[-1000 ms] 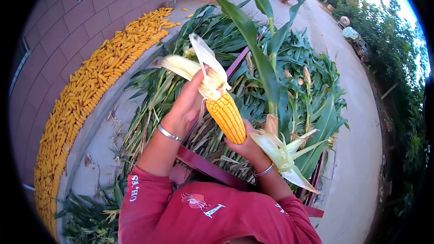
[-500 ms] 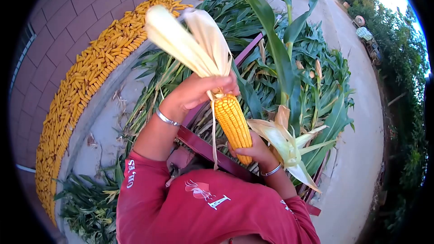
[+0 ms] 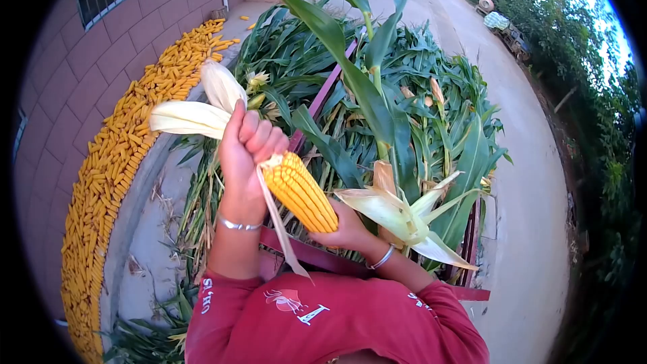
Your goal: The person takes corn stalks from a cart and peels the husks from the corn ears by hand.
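Observation:
An ear of corn [image 3: 298, 189] with bare yellow kernels hangs tilted in front of my chest. My left hand [image 3: 248, 145] is a fist round the corn husk [image 3: 195, 118] at the cob's stem end, and pale husk leaves stick out beyond it to the upper left. A thin husk strip dangles below that fist. My right hand [image 3: 345, 226] grips the ear near its lower tip, with some fingers hidden behind it. Right of this hand, an opened, peeled-back husk [image 3: 397, 216] remains on a standing corn stalk [image 3: 381, 114].
Cut green corn stalks [image 3: 431, 81] lie piled ahead across a dark red metal frame [image 3: 323, 98]. Along the brick wall [image 3: 101, 54] at left runs a long heap of yellow cobs [image 3: 128, 155]. A concrete road [image 3: 519, 182] passes on the right beside trees.
My left fist, with the husk, has swung left and down, tilting the ear further over. My right hand keeps its hold on the tip. The view has shifted slightly.

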### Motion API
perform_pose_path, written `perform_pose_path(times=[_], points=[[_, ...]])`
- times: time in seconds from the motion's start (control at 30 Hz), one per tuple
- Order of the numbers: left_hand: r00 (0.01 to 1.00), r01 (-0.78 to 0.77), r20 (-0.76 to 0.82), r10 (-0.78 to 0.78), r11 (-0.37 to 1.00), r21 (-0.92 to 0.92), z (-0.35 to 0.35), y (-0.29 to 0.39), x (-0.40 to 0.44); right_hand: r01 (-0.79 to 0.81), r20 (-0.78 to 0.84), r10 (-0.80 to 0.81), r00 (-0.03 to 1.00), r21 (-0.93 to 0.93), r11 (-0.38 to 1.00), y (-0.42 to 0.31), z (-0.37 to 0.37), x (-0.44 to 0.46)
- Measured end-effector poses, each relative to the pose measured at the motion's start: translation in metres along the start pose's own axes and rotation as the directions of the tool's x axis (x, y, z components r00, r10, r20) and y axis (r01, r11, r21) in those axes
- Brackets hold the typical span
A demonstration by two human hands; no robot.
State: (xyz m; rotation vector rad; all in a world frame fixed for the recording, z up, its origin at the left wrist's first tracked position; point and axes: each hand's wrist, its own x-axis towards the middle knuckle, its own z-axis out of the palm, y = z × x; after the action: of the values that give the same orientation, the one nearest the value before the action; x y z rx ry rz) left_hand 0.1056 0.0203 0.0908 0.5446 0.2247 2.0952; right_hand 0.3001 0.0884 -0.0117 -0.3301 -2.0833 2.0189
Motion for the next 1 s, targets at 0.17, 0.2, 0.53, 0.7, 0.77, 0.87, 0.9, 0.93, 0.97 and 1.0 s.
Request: perform_pose_path(times=[0.17,0.2,0.53,0.7,0.77,0.87,0.9,0.93,0.97,1.0], points=[[0.996,-0.052,-0.073,0.046,0.996,-0.071,-0.032,-0.008,0.045,0.248,-0.357,-0.248,0.9,-0.048,0.968,0.038,0.027,0.038],[0.995,-0.044,-0.088,0.038,0.997,-0.07,-0.04,-0.011,0.052,0.301,-0.396,-0.33,0.857,-0.133,0.944,0.043,0.029,0.045],[0.97,-0.027,-0.241,0.026,1.0,-0.002,-0.081,-0.019,0.063,0.118,-0.529,-0.259,0.808,-0.287,0.951,0.054,0.038,0.055],[0.978,-0.062,-0.201,0.059,0.998,-0.01,-0.086,-0.008,0.057,0.05,-0.448,-0.186,0.874,-0.298,0.953,0.045,0.035,0.051],[0.917,-0.224,-0.307,0.254,0.966,0.13,-0.069,-0.004,0.044,0.05,-0.435,-0.256,0.863,-0.43,0.901,0.031,0.03,0.047],[0.882,-0.252,-0.343,0.324,0.938,0.239,-0.053,-0.011,0.033,0.026,-0.401,-0.309,0.862,-0.576,0.817,0.026,0.026,0.054],[0.878,-0.232,-0.344,0.334,0.924,0.306,-0.052,-0.015,0.029,0.0,-0.383,-0.288,0.878,-0.6,0.8,0.027,0.025,0.054],[0.931,-0.21,-0.235,0.278,0.938,0.275,-0.058,-0.013,0.025,-0.017,-0.389,-0.22,0.895,-0.521,0.854,0.028,0.025,0.052],[0.931,-0.214,-0.233,0.28,0.938,0.273,-0.056,-0.011,0.023,-0.015,-0.387,-0.222,0.895,-0.524,0.852,0.024,0.024,0.049],[0.967,-0.15,-0.138,0.212,0.919,0.364,-0.053,-0.01,0.02,0.025,-0.337,-0.18,0.924,-0.417,0.908,0.02,0.023,0.042]])
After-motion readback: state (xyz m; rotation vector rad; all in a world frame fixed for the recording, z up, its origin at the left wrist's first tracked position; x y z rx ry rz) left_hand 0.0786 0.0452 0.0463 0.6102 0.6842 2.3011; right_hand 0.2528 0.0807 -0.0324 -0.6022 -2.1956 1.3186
